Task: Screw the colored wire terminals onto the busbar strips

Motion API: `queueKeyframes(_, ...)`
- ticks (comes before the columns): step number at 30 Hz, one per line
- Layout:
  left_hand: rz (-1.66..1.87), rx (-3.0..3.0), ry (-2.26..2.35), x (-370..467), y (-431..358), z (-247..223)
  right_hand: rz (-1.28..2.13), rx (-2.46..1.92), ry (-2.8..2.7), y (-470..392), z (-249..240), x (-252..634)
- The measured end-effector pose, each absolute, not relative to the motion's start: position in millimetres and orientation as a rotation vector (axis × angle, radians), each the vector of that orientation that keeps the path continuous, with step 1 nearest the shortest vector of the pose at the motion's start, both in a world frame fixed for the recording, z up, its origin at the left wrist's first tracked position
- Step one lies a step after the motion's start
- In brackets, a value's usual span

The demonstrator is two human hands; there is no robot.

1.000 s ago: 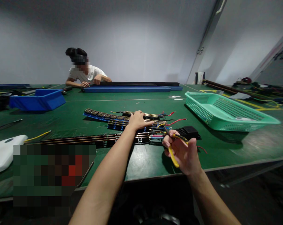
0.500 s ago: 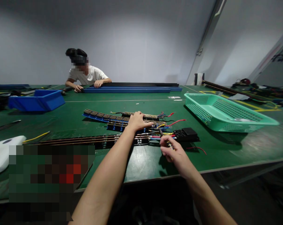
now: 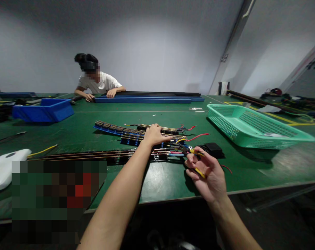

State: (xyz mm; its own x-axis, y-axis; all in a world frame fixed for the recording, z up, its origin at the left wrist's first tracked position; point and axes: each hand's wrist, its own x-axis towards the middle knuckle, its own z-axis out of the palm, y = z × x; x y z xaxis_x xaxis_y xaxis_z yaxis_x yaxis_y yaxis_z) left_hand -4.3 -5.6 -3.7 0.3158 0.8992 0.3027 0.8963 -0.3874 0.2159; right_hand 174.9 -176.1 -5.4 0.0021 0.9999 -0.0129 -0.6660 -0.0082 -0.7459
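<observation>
My left hand (image 3: pixel 154 134) rests on the blue and black rail assemblies (image 3: pixel 131 136), fingers over the back ones and thumb stretched to the right; whether it grips one cannot be made out. Yellow-handled pliers (image 3: pixel 200 172) are in my right hand (image 3: pixel 206 170), their handles spread and dark jaws pointing left over the coloured wires. Nearest me lies a long black rail (image 3: pixel 89 157) with copper-coloured rods. Pink and blue wires (image 3: pixel 175 153) leave its right end, close to a black box (image 3: pixel 213 149). A red wire (image 3: pixel 199 136) sticks out beyond the assemblies.
A green basket (image 3: pixel 251 140) stands at the right, a blue bin (image 3: pixel 46 113) at the left. Across the green table (image 3: pixel 100 114), a person in white (image 3: pixel 104 81) leans over long blue rails (image 3: pixel 152 100). A white object (image 3: pixel 8 168) lies near left.
My right hand has turned palm-up and moved slightly right; its pliers have opened, showing the yellow handles apart. My left hand stays on the assemblies. The whole view has shifted slightly.
</observation>
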Motion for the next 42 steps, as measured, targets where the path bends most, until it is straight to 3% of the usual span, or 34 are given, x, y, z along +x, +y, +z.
queueKeyframes(8,0.590,2.546,1.730,-5,-4,-5,1.246,-0.747,-1.017,-195,-12,174)
queueKeyframes(15,0.589,2.550,1.730,-5,-4,-6,1.469,-0.823,-0.924,-165,-1,184)
queueKeyframes(23,0.582,2.548,1.732,-4,-4,-5,1.426,-1.051,-1.048,-142,13,185)
queueKeyframes(26,0.584,2.555,1.728,-4,-4,-5,1.262,-1.190,-1.384,-143,15,184)
queueKeyframes(29,0.583,2.553,1.731,-4,-4,-5,0.894,-1.311,-1.820,-149,6,176)
queueKeyframes(32,0.589,2.547,1.733,-4,-5,-5,0.631,-1.399,-1.936,-158,-9,161)
queueKeyframes(34,0.592,2.541,1.729,-4,-5,-5,0.724,-1.356,-1.787,-161,-15,155)
queueKeyframes(39,0.579,2.520,1.723,-4,-5,-4,1.322,-1.003,-0.911,-162,-4,161)
queueKeyframes(42,0.570,2.514,1.728,-4,-5,-3,1.446,-0.893,-0.685,-168,10,173)
